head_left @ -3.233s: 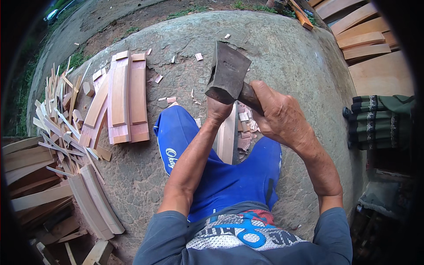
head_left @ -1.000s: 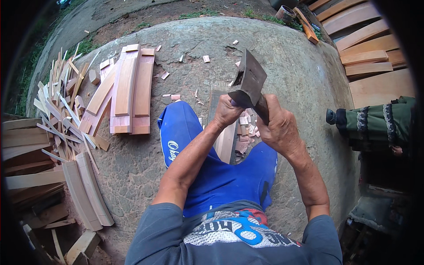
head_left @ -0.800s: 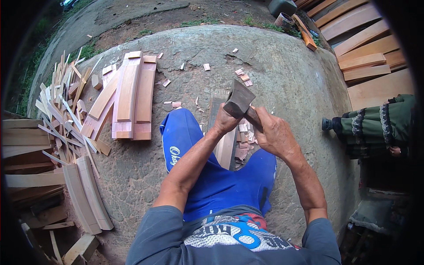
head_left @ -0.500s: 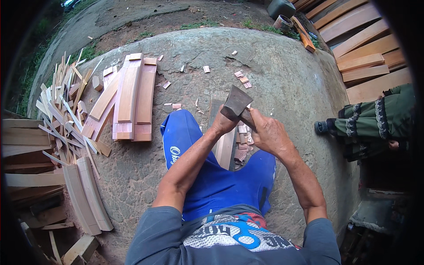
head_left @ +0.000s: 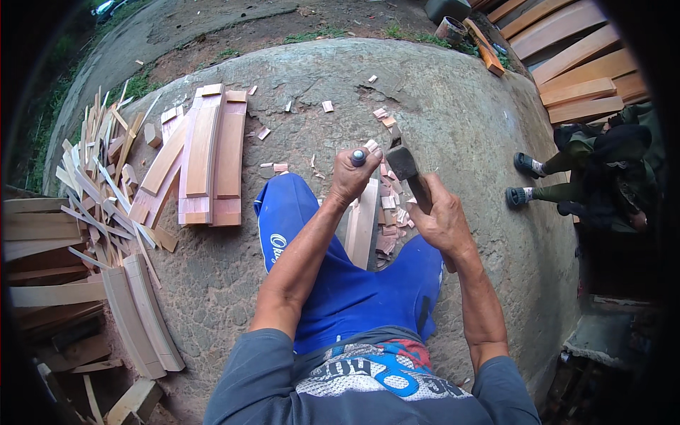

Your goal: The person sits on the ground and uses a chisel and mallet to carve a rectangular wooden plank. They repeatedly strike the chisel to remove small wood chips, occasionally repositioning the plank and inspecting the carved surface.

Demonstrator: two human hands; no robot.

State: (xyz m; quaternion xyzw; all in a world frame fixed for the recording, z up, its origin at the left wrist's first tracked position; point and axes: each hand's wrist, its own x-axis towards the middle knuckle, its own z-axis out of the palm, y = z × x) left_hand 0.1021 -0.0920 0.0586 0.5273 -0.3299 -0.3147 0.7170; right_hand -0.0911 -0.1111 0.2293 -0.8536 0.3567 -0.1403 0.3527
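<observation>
My left hand (head_left: 350, 174) is closed around a chisel, of which only the round handle end (head_left: 358, 158) shows above my fist. The chisel's blade is hidden below the hand. To its right, my right hand (head_left: 443, 216) grips the wooden handle of a hatchet; its dark metal head (head_left: 403, 162) is raised beside the chisel, apart from the handle end. Beneath my left hand a narrow wooden board (head_left: 361, 225) lies lengthwise between my legs. Pinkish wood chips (head_left: 388, 202) are heaped along the board's right side.
Cut boards (head_left: 205, 156) are stacked at the left, beside a pile of thin offcuts (head_left: 106, 173). Two curved boards (head_left: 145, 315) lie nearer me. More planks (head_left: 581, 78) line the far right. At the right a person (head_left: 602, 170) stands on the concrete (head_left: 467, 99).
The hatchet has turned and lowered, shifting right, away from my left hand. The chisel's handle end now shows in my left fist. The person at right has shifted their legs.
</observation>
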